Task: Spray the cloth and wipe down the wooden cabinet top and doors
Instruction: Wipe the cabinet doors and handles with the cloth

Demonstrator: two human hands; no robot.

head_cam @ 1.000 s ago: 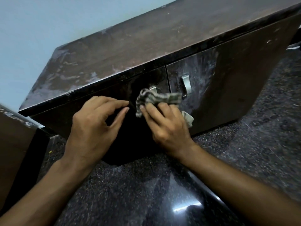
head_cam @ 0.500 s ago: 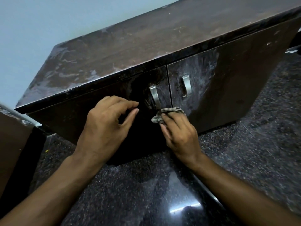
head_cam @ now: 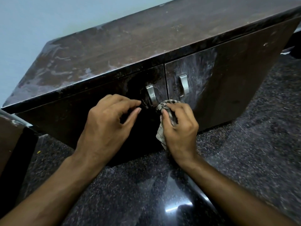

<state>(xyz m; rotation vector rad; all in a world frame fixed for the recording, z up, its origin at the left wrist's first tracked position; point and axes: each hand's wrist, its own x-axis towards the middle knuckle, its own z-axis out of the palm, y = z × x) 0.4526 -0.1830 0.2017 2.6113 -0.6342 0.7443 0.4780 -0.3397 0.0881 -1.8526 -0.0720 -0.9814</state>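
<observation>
A low dark wooden cabinet (head_cam: 146,46) stands against the wall, its top streaked with pale smears. Two doors face me, each with a metal handle: the left handle (head_cam: 150,95) and the right handle (head_cam: 184,85). My right hand (head_cam: 179,126) is bunched around a checked grey cloth (head_cam: 164,106), pressing it against the door seam just below the left handle. My left hand (head_cam: 107,126) rests on the left door (head_cam: 65,121) with its fingers curled and slightly apart, holding nothing. The right door (head_cam: 228,82) shows whitish wipe streaks.
The floor (head_cam: 244,160) is glossy dark speckled stone with a light reflection near the bottom. Another brown piece of furniture (head_cam: 8,136) stands at the left edge. A pale blue wall (head_cam: 48,18) rises behind the cabinet. No spray bottle is in view.
My right hand slid the cloth down from the handles to below the left handle, then bunched it tighter. My left hand shifted right and up along the left door.
</observation>
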